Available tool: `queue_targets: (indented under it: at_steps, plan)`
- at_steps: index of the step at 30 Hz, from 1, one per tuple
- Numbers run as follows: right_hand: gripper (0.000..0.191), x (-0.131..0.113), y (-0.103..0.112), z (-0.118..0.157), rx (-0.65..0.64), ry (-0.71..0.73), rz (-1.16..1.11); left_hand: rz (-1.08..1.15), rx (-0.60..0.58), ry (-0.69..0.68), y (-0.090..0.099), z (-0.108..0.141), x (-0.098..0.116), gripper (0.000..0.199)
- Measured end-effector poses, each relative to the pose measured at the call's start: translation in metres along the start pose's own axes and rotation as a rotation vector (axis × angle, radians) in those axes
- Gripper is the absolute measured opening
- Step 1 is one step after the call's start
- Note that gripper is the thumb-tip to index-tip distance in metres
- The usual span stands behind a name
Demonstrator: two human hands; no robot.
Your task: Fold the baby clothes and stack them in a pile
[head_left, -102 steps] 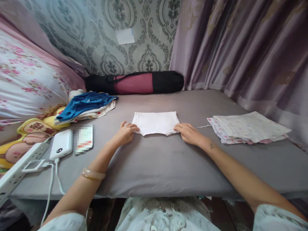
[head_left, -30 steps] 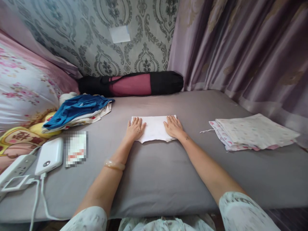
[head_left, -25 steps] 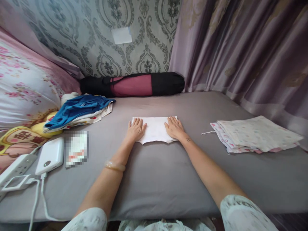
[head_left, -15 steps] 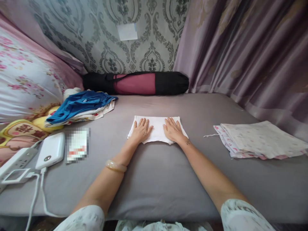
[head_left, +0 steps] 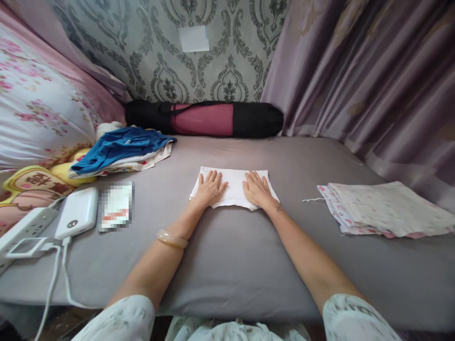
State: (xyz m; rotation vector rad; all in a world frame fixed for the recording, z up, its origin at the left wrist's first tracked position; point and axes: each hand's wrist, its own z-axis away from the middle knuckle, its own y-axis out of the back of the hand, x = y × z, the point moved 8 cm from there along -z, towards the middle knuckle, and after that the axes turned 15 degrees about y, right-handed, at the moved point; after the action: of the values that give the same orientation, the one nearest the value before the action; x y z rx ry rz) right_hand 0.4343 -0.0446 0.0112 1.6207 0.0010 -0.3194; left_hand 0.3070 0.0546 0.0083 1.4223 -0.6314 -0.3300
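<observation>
A small white piece of cloth (head_left: 234, 188), perhaps a folded garment, lies flat on the grey-covered bed (head_left: 241, 265) in front of me. My left hand (head_left: 211, 188) rests palm down on its left part, fingers stretched out. On the right part my right hand (head_left: 256, 189) lies flat in the same way, fingers a little apart. Between the two hands the middle of the cloth shows. The palms hide its near left and right portions. A pale bangle (head_left: 172, 238) circles my left forearm.
Folded printed cloths (head_left: 387, 208) lie at the right. To the left are a blue garment (head_left: 124, 147) on other clothes, a white power bank (head_left: 77, 213), a power strip (head_left: 30, 229) with cables and a blurred packet (head_left: 116, 207). A black and red long bag (head_left: 202, 119) lies along the wall.
The camera view has shifted and tilted slightly. Both hands stay flat on the white cloth, with no clear movement against it.
</observation>
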Motion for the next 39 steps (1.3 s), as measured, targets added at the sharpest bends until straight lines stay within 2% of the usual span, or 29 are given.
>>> queue_targets:
  at_steps: [5,9,13,19,24,27,31,36,39]
  plan:
    - [0.058,-0.015,0.008,-0.001,0.067,0.086,0.007,0.029,0.071,-0.055,0.007,0.014,0.018,0.056]
    - [0.057,-0.023,0.0,-0.002,0.05,0.113,0.012,-0.002,0.065,-0.15,-0.005,0.025,0.035,0.055]
    - [0.057,-0.023,-0.005,-0.001,0.042,0.105,0.012,-0.033,0.098,-0.161,-0.012,0.026,0.037,0.055]
    - [0.056,-0.024,-0.005,-0.001,0.04,0.102,0.019,-0.033,0.131,-0.157,-0.011,0.028,0.038,0.054]
    - [0.056,-0.025,-0.003,-0.001,0.035,0.087,0.043,0.053,0.07,-0.154,-0.006,0.024,0.035,0.052]
    - [0.056,-0.032,0.002,-0.006,0.036,0.081,0.05,0.194,0.16,-0.095,0.014,0.018,0.023,0.047]
    - [0.057,-0.053,0.005,-0.021,0.097,0.101,0.024,0.367,0.334,0.063,0.039,0.01,-0.009,0.043]
    - [0.06,-0.063,-0.013,-0.035,0.09,0.063,-0.014,0.486,0.396,0.206,0.043,0.003,-0.045,0.043]
    - [0.061,-0.062,-0.019,-0.037,0.091,0.064,-0.01,0.505,0.375,0.279,0.041,-0.001,-0.059,0.044]
